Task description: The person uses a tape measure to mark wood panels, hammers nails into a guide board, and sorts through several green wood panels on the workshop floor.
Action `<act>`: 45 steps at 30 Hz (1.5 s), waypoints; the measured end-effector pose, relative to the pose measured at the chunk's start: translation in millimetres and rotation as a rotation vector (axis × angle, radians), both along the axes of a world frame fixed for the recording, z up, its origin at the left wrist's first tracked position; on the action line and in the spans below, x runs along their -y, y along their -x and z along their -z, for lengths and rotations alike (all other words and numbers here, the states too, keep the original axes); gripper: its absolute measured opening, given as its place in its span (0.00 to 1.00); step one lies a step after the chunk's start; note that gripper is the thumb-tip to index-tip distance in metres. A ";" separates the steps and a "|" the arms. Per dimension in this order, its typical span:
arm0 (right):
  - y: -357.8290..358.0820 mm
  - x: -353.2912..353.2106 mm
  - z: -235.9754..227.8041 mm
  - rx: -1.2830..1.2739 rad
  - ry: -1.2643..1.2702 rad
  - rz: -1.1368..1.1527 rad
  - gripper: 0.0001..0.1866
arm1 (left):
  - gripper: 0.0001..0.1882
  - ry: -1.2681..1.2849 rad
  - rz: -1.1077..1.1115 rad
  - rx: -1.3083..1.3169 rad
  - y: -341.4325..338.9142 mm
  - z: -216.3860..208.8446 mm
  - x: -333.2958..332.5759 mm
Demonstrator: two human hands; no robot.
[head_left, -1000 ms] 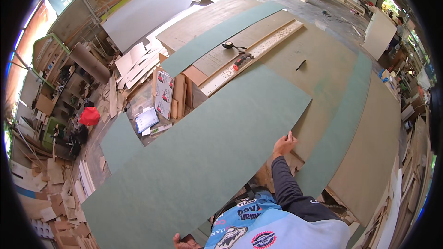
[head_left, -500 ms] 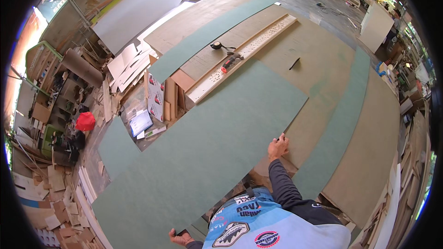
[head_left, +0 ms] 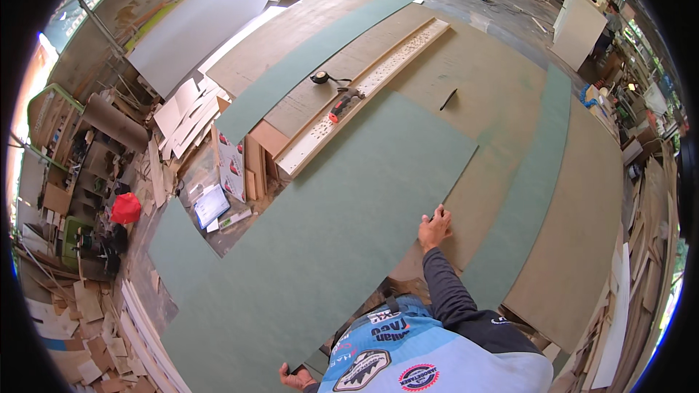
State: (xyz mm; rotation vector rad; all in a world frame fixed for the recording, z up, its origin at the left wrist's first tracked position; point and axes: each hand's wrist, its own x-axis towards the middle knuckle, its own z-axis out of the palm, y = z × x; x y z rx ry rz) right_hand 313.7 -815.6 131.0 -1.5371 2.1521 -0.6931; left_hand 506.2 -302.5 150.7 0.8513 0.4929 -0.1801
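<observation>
A large green-faced sheet panel (head_left: pixel 313 240) lies in front of me, over the wide brown sheet (head_left: pixel 502 80). My right hand (head_left: pixel 435 227) is closed on its right-hand edge, with the fingers curled over the rim. At the near edge, low in the picture, my left hand (head_left: pixel 297 377) holds the panel; its thumb shows and most of its fingers are hidden underneath. Beyond the panel is a long shallow wooden channel (head_left: pixel 364 89) dotted with small holes or specks. On that channel rests a red and black hand tool (head_left: pixel 342 105).
A tape measure (head_left: pixel 320 77) and a black pen (head_left: pixel 448 99) lie on the brown sheet. Green strips (head_left: pixel 535 153) run along it left and right. A clipboard with papers (head_left: pixel 211 205) sits left of the panel. Wood offcuts (head_left: pixel 95 320) are heaped at left.
The green panel has shifted slightly to the right relative to the brown sheet, with both hands still on it. The whole view has also swung a little, so the surroundings appear farther left.
</observation>
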 end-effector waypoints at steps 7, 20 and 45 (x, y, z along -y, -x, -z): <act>11.9 11.1 6.2 -0.012 0.092 -0.012 0.28 | 0.17 0.013 0.119 -0.051 7.4 -4.2 17.3; 19.9 42.6 1.3 -0.074 0.077 -0.008 0.26 | 0.17 0.006 0.254 -0.156 10.2 28.4 17.9; 70.0 179.6 11.8 -0.141 0.069 0.076 0.24 | 0.21 0.184 0.808 -0.469 53.4 10.5 148.5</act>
